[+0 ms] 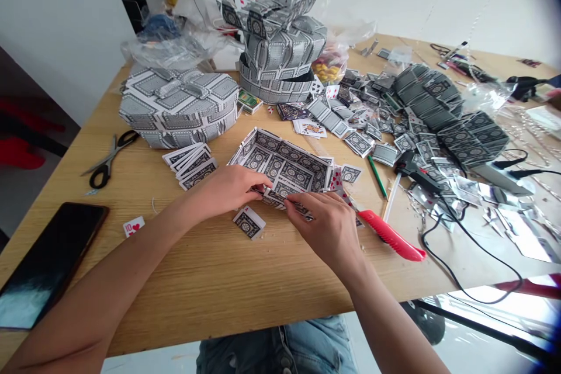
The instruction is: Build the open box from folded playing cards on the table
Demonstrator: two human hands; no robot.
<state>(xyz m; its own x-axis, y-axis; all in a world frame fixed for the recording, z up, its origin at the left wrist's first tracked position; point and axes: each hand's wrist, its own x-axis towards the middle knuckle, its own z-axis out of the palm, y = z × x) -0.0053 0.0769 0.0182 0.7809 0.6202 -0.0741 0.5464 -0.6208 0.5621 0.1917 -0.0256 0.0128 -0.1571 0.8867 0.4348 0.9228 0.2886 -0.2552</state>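
Observation:
An open box made of patterned playing cards (295, 152) sits in front of me on the wooden table. My left hand (234, 187) pinches its near wall left of the middle, thumb and fingers closed on the edge. Farther right along the same wall, my right hand (326, 219) is closed on it, fingers over the rim and covering the near right corner. One folded card (249, 222) lies just in front of the box. To the left is a fanned stack of cards (190, 163). A red-handled knife or saw (392, 235) lies beside my right hand.
Behind stand a lidded card-woven box (179, 106) and a tall card-woven piece (284, 49). Scissors (111, 158) and a phone (48, 263) lie left. On the right are a glue gun (416, 172) with a trailing cord, a green pencil (377, 176) and heaped folded cards (377, 108).

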